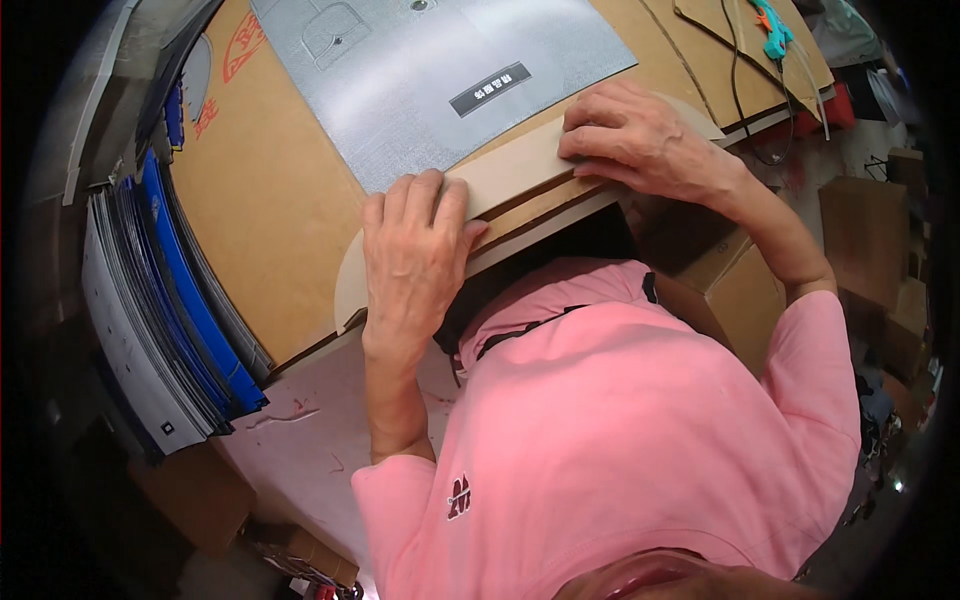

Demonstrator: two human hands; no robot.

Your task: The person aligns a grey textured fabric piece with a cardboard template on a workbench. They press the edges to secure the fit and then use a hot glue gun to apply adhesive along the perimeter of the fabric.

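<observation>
A long beige cardboard piece (520,170) with a folded edge and rounded end flaps lies along the near edge of the cardboard-covered table. My left hand (415,240) bends over its left part, fingers together on the top and the thumb at the fold. My right hand (640,140) grips its right part in the same way, with curled fingers. Just beyond the piece, a grey printed sheet (430,80) with a dark label lies flat on the table. The underside of the cardboard piece is partly hidden by my hands.
Blue, grey and white flat panels (190,300) stand stacked along the table's left side. A teal glue gun (775,35) with a dark cable lies at the far right. Brown cardboard boxes (735,300) stand below the table at right. Brown cardboard (260,230) covers the tabletop.
</observation>
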